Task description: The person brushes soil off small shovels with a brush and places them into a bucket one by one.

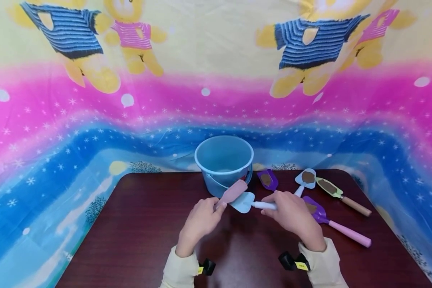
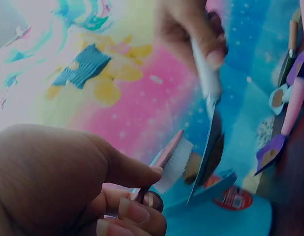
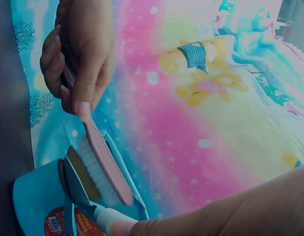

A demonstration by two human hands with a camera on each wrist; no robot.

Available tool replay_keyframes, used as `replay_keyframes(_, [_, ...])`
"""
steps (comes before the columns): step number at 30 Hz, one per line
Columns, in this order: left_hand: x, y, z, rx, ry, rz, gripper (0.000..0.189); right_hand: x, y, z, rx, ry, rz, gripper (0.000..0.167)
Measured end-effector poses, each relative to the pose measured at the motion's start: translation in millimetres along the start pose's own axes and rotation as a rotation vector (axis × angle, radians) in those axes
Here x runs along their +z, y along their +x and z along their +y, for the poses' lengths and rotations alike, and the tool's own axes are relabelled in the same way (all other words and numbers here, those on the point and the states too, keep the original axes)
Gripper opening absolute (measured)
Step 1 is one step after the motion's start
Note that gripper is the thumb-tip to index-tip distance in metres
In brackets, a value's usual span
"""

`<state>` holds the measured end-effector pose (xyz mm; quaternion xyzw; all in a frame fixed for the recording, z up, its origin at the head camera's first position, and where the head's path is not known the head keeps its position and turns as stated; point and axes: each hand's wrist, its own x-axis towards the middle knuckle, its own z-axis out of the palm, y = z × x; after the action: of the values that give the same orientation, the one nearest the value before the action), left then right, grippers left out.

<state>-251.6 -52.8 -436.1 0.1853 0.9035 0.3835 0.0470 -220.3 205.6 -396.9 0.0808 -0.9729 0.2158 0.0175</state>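
Observation:
My left hand grips a pink brush with white bristles. In my right hand is the pale handle of a light blue toy shovel. Its blade stands tilted by the near side of a blue bucket, and the head view shows its plain back. A brown patch covers the blade's other face, which is turned toward the bristles. Bristles and patch lie very close in the right wrist view; whether they touch I cannot tell. The bucket is upright, with a red label.
To the right lie more brown-marked toy shovels: a small purple one, a light blue one, a green one with a wooden handle, and a purple one with a pink handle. A printed cloth rises behind the dark table.

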Motion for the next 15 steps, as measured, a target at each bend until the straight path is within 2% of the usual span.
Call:
replay_keyframes(3, [-4.9, 0.3, -4.3, -0.03, 0.006, 0.031, 0.023, -0.8, -0.2, 1.5, -0.008, -0.017, 0.012, 0.02])
replay_keyframes(7, [-10.1, 1.3, -7.2, -0.037, 0.017, 0.057, 0.022, -2.6, -0.3, 1.7, -0.011, -0.017, 0.015, 0.021])
replay_keyframes(15, [-14.6, -1.6, -4.2, -0.056, 0.054, 0.12, 0.021, -3.3, -1.8, 1.4, -0.007, -0.013, 0.008, 0.021])
